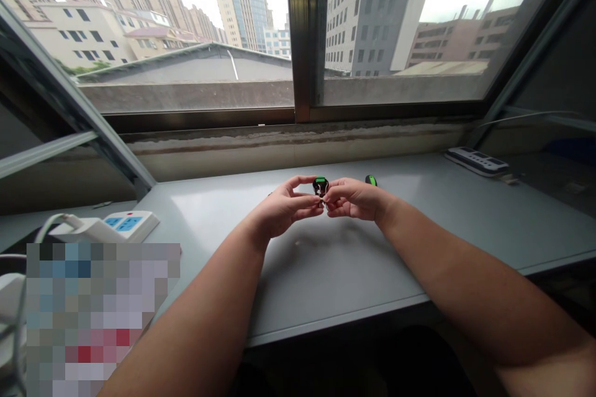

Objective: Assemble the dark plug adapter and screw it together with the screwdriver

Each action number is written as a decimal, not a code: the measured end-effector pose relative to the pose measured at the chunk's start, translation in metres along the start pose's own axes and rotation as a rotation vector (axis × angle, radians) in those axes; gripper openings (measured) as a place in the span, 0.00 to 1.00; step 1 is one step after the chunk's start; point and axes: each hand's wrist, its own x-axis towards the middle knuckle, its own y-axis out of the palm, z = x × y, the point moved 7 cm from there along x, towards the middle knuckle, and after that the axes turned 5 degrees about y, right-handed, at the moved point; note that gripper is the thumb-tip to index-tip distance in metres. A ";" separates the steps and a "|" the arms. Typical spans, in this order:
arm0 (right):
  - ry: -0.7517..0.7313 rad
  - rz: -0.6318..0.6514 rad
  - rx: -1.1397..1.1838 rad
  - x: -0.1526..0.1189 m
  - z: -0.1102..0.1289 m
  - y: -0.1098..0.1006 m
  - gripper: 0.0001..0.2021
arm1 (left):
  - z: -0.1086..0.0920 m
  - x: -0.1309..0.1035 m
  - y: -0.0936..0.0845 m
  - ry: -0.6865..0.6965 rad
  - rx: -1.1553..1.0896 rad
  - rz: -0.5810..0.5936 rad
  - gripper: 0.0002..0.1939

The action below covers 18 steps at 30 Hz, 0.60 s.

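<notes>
A small round black device with a green rectangular part [321, 181] and thin light wires is held up above the grey tabletop [316, 279]. My left hand [291, 205] grips it from the left, thumb and fingers closed at its edge. From the right, my right hand [354, 198] pinches at its lower side, where the wires are. The fingertips of both hands almost meet there and hide part of the device. Just behind my right hand, a black and green object [371, 180] rests on the table, partly covered; its kind is unclear.
A white power strip with blue sockets [133, 223] and a plugged-in white adapter stands at the left. Another black and white power strip [477, 161] lies at the back right. The window frame [302, 43] rises behind the table, with metal shelf posts [116, 155] at its sides.
</notes>
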 end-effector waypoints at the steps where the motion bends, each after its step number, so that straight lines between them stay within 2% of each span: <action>1: -0.002 -0.001 0.003 0.000 0.000 0.000 0.09 | -0.001 -0.001 0.001 0.002 0.004 0.002 0.36; 12: -0.028 0.054 0.021 0.001 0.001 -0.001 0.09 | 0.000 0.000 0.000 -0.004 0.022 -0.016 0.36; 18: -0.018 0.084 0.030 0.000 0.001 0.000 0.16 | -0.001 0.002 -0.005 0.007 0.067 -0.042 0.39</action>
